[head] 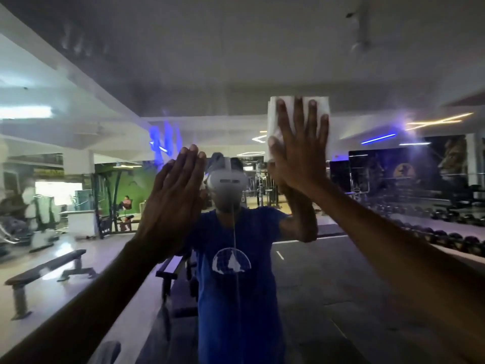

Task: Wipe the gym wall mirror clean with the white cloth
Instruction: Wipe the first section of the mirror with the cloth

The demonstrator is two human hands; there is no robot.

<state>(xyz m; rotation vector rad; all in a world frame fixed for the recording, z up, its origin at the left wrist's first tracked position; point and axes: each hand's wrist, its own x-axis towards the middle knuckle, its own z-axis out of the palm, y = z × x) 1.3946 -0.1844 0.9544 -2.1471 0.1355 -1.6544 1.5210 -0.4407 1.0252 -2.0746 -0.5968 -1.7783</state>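
Mirror (262,61) fills wall ahead. White cloth (288,111) flat on glass, upper right, under right hand (299,151), fingers straight, pressing. Left hand (173,195) released, holding nothing, lower left of cloth. Dirty glass probably lies all around.

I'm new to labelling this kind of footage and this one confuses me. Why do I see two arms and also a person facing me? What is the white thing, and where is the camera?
The camera sits on the person's head, so the two arms reaching forward are their own. They stand facing a wall mirror, and the figure in the blue shirt is their reflection; the white headset on its face carries the camera. The right hand lies flat with spread fingers, pressing a folded white cloth against the glass. The left hand is raised, open and holds nothing; whether it touches the glass is unclear. The benches, weights and lights are the gym, reflected behind them.
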